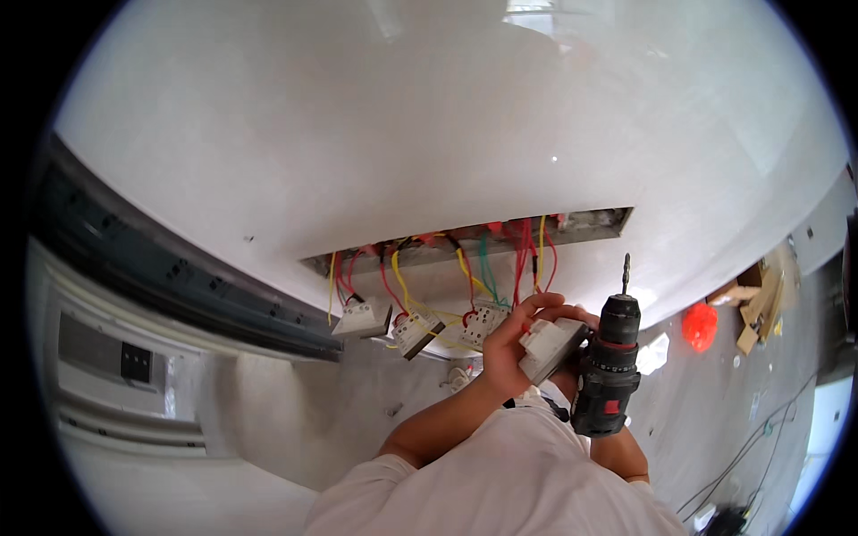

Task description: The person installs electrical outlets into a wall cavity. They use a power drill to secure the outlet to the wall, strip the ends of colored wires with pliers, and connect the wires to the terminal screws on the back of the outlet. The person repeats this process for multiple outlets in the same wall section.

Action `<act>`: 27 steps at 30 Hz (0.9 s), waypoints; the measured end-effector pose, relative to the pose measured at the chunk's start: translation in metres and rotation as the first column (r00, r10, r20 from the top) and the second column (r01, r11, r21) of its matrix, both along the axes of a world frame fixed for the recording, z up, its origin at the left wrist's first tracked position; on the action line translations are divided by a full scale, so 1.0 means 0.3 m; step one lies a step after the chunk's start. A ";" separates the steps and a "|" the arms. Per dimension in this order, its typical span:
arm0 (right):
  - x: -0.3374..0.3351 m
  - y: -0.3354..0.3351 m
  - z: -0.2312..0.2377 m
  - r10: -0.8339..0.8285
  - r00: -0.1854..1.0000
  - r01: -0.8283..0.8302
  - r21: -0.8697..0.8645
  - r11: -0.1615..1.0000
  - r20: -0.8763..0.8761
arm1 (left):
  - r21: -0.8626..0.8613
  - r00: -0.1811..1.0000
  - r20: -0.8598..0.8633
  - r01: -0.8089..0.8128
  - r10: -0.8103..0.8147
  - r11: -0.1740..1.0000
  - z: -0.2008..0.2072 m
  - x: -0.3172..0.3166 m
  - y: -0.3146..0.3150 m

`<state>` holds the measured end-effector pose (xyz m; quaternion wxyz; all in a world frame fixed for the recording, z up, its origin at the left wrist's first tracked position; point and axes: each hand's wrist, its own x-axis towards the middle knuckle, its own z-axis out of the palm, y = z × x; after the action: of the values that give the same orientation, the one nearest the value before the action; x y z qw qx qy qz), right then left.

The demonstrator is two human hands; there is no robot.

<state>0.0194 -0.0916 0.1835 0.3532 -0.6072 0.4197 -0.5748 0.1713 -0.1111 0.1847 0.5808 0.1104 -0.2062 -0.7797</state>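
My left hand (509, 353) grips a white wall socket module (547, 347) with a dark front plate, tilted on its side. Red wire runs to its back. Beside it stands a black cordless drill (610, 380), its bit pointing up and away from me. My right forearm (623, 456) leads up to the drill, and my right hand, mostly hidden behind the tool, holds it. To the left, similar modules hang by their wires: one at the far left (362, 317), one in the middle (416, 332) and one nearest my left hand (483, 322).
A long slot (599, 223) in the glossy white wall (447, 116) lets out red, yellow, green and black wires. On the floor at right lie a red plastic bag (700, 327), cardboard (760, 308) and dark cables (760, 438). A dark-framed ledge (179, 259) runs along the left.
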 end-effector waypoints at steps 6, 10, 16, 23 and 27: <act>0.009 -0.024 -0.047 0.070 0.992 -0.072 0.007 0.997 0.105 | -0.329 0.651 0.619 -0.292 0.439 0.898 -0.036 0.059 0.096; 0.009 -0.027 -0.078 0.106 0.978 -0.122 0.077 0.990 0.181 | -0.432 0.523 0.740 -0.113 0.423 0.895 0.064 0.133 0.116; -0.011 -0.022 -0.067 0.028 0.992 -0.013 0.112 0.994 -0.126 | -0.302 0.241 0.920 -0.063 0.309 0.951 0.105 0.136 0.072; -0.126 0.007 -0.226 -0.120 0.992 0.119 0.018 0.993 0.034 | 0.062 0.955 0.276 -0.130 0.108 0.990 -0.084 0.118 -0.027; -0.185 0.074 -0.254 -0.219 0.976 0.218 -0.075 0.973 -0.008 | -0.041 0.856 0.485 -0.182 0.179 0.982 -0.093 0.076 -0.052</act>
<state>-0.0360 -0.0695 0.1074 0.2619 -0.5745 0.4655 -0.6202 0.1942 -0.1268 0.1568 0.5804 0.3236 -0.3318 -0.6696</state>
